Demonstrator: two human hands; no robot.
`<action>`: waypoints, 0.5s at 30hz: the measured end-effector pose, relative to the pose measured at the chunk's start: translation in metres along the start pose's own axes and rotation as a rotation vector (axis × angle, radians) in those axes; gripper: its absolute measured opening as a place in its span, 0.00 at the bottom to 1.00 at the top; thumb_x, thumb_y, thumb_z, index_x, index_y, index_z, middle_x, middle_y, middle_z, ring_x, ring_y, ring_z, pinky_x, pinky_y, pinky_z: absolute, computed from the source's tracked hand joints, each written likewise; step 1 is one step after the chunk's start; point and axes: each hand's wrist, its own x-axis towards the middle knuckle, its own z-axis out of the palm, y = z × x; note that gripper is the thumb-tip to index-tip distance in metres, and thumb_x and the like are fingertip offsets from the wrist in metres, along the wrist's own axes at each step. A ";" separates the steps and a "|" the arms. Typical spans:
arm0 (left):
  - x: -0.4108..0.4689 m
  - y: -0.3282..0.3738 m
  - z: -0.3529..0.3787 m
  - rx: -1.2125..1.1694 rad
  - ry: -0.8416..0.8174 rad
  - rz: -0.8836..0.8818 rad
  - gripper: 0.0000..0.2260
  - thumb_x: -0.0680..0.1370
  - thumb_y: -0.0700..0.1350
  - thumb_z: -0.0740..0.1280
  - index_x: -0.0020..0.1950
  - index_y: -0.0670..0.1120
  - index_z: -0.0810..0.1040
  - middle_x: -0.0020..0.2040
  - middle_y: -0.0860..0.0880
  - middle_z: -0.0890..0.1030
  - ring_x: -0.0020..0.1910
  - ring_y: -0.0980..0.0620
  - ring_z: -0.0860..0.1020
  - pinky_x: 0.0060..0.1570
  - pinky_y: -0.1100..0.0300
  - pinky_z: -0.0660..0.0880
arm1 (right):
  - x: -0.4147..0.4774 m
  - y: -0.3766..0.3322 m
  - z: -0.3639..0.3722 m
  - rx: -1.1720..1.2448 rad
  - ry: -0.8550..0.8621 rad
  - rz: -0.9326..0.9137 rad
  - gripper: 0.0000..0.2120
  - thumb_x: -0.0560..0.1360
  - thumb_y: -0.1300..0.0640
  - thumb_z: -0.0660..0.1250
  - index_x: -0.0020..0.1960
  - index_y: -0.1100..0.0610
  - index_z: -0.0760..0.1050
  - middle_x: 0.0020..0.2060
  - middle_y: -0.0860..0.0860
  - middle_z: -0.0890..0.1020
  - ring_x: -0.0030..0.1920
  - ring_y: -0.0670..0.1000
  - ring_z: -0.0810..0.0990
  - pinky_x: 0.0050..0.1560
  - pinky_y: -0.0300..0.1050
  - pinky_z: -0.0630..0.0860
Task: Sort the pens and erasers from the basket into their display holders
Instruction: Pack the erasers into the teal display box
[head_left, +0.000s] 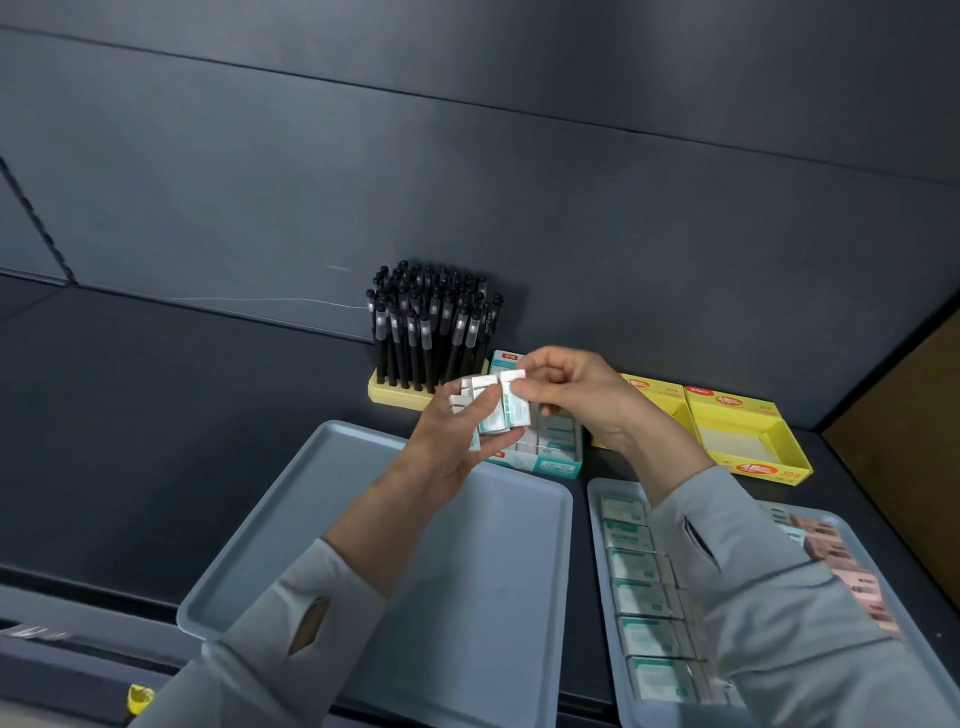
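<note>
Left hand (457, 441) is clutching stacked teal-and-white wrapped erasers (493, 415); right hand (576, 400) is pinching one, risking toppling the rest.

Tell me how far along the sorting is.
Done: the pens stand in the wooden holder. In hand: the left hand holds a stack of erasers, the right hand pinching one, above the partly filled teal box. Left: green erasers and pink erasers lie in the right tray, and the yellow box holds none.

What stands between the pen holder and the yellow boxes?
Head view: the teal eraser box, partly behind the left hand and right hand holding erasers.
</note>
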 end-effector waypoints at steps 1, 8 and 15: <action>0.000 0.000 -0.002 -0.001 0.021 -0.004 0.15 0.79 0.39 0.66 0.64 0.37 0.70 0.58 0.36 0.80 0.52 0.43 0.83 0.47 0.52 0.82 | 0.001 -0.001 -0.004 0.050 0.040 0.005 0.07 0.74 0.68 0.70 0.49 0.59 0.76 0.35 0.53 0.80 0.31 0.46 0.76 0.31 0.34 0.74; 0.005 0.008 -0.013 -0.093 0.156 -0.019 0.13 0.80 0.39 0.65 0.63 0.37 0.71 0.57 0.36 0.79 0.52 0.42 0.83 0.43 0.54 0.82 | 0.023 0.024 -0.013 -0.027 0.283 0.231 0.08 0.74 0.70 0.69 0.49 0.59 0.76 0.49 0.59 0.82 0.44 0.52 0.85 0.43 0.41 0.83; 0.002 0.013 -0.019 -0.095 0.140 -0.032 0.14 0.80 0.40 0.65 0.64 0.37 0.71 0.56 0.35 0.80 0.52 0.42 0.83 0.46 0.53 0.82 | 0.037 0.039 -0.002 -0.813 0.261 0.001 0.08 0.72 0.61 0.74 0.50 0.54 0.83 0.52 0.48 0.84 0.52 0.50 0.81 0.56 0.42 0.76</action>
